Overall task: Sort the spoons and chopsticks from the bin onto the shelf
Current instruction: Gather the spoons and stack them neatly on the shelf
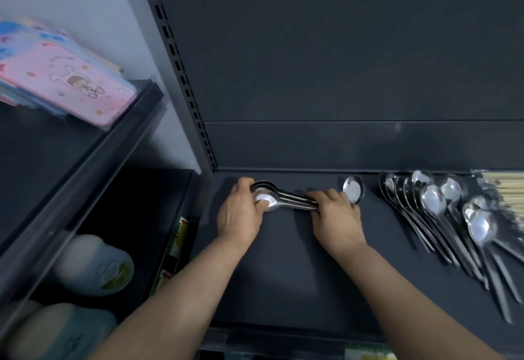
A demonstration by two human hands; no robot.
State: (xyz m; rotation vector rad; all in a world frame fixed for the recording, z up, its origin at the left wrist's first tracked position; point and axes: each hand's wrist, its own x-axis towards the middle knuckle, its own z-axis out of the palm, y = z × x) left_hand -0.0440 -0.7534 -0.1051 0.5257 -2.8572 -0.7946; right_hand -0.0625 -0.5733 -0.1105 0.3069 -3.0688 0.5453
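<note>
A nested bundle of steel spoons [286, 197] lies sideways near the back left of the dark shelf [283, 274]. My left hand [241, 215] curls round the bowl end, thumb on the top bowl. My right hand [336, 213] grips the handle end. One more spoon bowl [353, 189] sticks out just right of my right hand; whether my hand holds it I cannot tell. Several spoons [442, 217] lie fanned at the right. Wrapped pale chopsticks [507, 192] sit at the far right edge. The bin is out of sight.
The shelf's dark back panel [340, 146] rises right behind the spoons. A slotted upright [181, 75] bounds the left side. The neighbouring rack at left holds pink patterned packs [65, 75] above and pale rounded containers [93, 266] below.
</note>
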